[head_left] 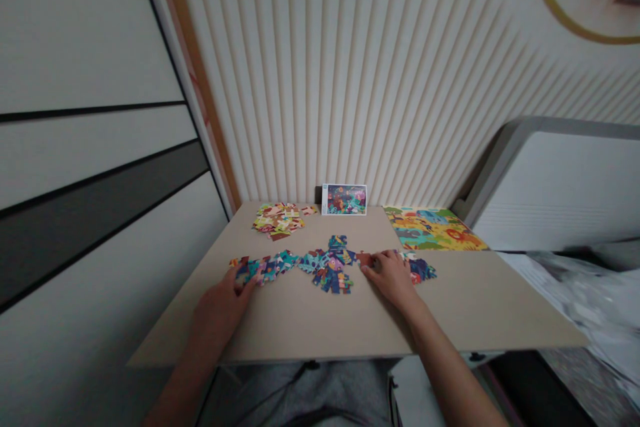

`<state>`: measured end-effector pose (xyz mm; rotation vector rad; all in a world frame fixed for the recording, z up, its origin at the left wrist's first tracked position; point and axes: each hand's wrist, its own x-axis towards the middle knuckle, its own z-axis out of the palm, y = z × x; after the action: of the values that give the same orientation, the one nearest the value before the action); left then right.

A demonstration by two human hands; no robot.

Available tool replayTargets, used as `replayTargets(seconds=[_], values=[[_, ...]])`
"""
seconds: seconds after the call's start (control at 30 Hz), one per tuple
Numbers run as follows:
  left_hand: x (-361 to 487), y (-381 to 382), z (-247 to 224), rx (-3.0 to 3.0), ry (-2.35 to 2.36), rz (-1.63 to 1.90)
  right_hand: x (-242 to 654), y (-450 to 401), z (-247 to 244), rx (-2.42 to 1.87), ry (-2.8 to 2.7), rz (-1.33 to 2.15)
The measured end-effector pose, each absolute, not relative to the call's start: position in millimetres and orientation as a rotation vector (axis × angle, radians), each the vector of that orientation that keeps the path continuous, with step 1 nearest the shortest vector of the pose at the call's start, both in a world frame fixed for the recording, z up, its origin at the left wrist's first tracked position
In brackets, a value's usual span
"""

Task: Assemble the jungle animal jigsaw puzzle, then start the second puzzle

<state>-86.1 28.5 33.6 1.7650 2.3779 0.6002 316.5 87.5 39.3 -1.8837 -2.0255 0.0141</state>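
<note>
Blue-and-teal jigsaw pieces sprawl across the table, and this looks like the sorting-through stage; next move probably calls for separating one from the overlap. Left hand: thumb and finger spread, tips at the pieces' left end. Right hand: fingers bent by a brown piece; can't tell if they're pinching it.

Right of centre, the fingers of the right hand cover some puzzle pieces, so whether one is gripped cannot be told; the left hand likewise hides part of the row's left end. Both forearms run out of the bottom edge. The lettering on the picture card is too small to read. At upper right, a gold-rimmed round object is cut off and blurred.
</note>
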Motion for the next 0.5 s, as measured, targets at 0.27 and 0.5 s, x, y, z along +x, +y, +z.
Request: replayTargets(seconds=[0.27,0.5], values=[[-49,20,27,2.107,2.074,0.849,322,80,41,-1.866,-1.982,0.089],[-28,12,18,2.575,1.44,0.869,308,61,51,-1.756,-1.832,0.031]])
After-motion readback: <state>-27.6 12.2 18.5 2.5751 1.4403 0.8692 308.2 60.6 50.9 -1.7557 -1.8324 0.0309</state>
